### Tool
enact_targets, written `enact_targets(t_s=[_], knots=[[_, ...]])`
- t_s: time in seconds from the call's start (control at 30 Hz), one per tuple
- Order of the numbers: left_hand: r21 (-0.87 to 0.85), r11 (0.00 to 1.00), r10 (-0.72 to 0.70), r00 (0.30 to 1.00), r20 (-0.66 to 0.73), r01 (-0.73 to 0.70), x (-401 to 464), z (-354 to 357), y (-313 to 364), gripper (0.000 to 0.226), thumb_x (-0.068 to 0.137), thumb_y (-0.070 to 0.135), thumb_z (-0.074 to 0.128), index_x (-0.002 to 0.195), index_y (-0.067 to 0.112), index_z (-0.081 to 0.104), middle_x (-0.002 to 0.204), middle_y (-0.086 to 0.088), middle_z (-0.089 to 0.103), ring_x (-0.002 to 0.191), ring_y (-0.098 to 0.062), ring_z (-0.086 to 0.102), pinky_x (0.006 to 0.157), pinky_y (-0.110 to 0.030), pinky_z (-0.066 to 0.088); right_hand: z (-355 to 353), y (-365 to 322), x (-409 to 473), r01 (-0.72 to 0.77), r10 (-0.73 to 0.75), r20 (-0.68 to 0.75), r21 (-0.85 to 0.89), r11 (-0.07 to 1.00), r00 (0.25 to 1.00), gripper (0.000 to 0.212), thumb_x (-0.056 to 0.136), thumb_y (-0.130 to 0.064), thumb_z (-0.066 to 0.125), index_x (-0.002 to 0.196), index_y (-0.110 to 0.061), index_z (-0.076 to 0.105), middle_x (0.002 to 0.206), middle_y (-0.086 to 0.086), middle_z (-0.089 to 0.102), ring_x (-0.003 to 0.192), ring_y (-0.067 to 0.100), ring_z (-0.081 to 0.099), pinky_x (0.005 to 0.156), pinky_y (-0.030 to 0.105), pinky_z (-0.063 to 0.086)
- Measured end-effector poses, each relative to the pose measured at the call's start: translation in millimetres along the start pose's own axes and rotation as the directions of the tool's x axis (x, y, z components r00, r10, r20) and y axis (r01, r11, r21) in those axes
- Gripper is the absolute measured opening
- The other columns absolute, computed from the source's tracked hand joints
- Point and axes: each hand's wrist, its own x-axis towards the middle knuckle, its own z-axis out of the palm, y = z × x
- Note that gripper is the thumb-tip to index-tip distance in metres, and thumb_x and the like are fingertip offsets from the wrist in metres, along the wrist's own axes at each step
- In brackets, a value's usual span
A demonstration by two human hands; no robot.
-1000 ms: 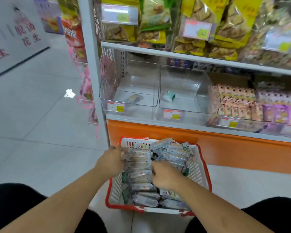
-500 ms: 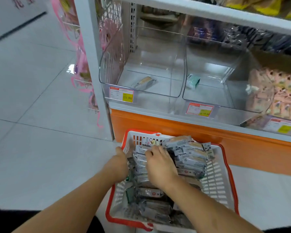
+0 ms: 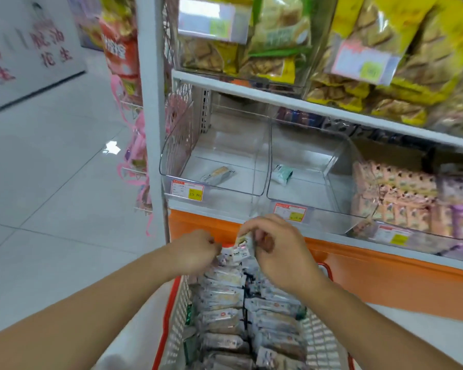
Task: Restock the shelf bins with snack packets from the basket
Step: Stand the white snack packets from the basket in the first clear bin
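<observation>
The shelf point(image 3: 292, 101) is seen far, two clear bins point(image 3: 214, 166) nearly bare. The basket point(image 3: 171, 324), near, is heaped with snack packets point(image 3: 225, 303): light, crinkly, best pinched by an end. One packet point(image 3: 242, 245) is pinched by the right hand point(image 3: 275, 249); the left hand point(image 3: 195, 251) is curled on others.

This is a shop, a small grocery or snack store. A white metal shelf unit point(image 3: 251, 88) with an orange base panel point(image 3: 372, 273) carries clear plastic bins point(image 3: 214, 166), each with a price label point(image 3: 187, 190) clipped to its front edge. Above the bins on that unit sit bagged yellow snacks point(image 3: 385, 76); to the right of the bins lie rows of pink packets point(image 3: 401, 198). Below the unit stands a red-rimmed shopping basket point(image 3: 171, 316) of wrapped snack packets point(image 3: 225, 297), on a pale tiled floor point(image 3: 51, 182).
</observation>
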Motion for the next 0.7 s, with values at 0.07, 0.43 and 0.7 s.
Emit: enact_targets(t_s=[0.07, 0.43, 0.7], knots=[[-0.448, 0.894, 0.092, 0.983, 0.16, -0.011, -27, -12, 33, 0.033, 0.108, 0.029, 0.048, 0.116, 0.005, 0.07, 0.102, -0.016, 0.078, 0.094, -0.033, 0.076, 0.082, -0.043, 0.062, -26, -17, 2, 0.058, -0.052, -0.084, 0.066, 0.996, 0.995, 0.054, 0.082, 0.015, 0.071, 0.103, -0.034, 0.074, 0.093, -0.008, 0.055, 0.084, 0.019, 0.057, 0.071, 0.032, 0.048], [-0.662, 0.719, 0.256, 0.966, -0.03, -0.212, -62, -41, 63, 0.025, 0.099, 0.011, 0.067, 0.123, 0.003, 0.064, 0.108, -0.024, 0.074, 0.093, -0.042, 0.074, 0.086, -0.051, 0.062, -45, -58, -1, -0.059, 0.072, -0.014, 0.432, 0.9, 0.997, 0.054, 0.093, 0.01, 0.054, 0.116, -0.037, 0.071, 0.122, -0.01, 0.066, 0.125, 0.008, 0.062, 0.106, 0.033, 0.051], [-0.521, 0.794, 0.285, 0.949, -0.135, -0.313, -45, -56, 71, 0.017, 0.101, 0.016, 0.065, 0.113, 0.027, 0.069, 0.104, -0.004, 0.079, 0.098, -0.022, 0.077, 0.094, -0.046, 0.06, -28, -61, 27, -0.096, 0.143, -0.132, 0.312, 0.945, 0.981, 0.037, 0.091, -0.019, 0.079, 0.113, -0.046, 0.067, 0.114, -0.018, 0.065, 0.106, 0.003, 0.065, 0.089, 0.026, 0.057]])
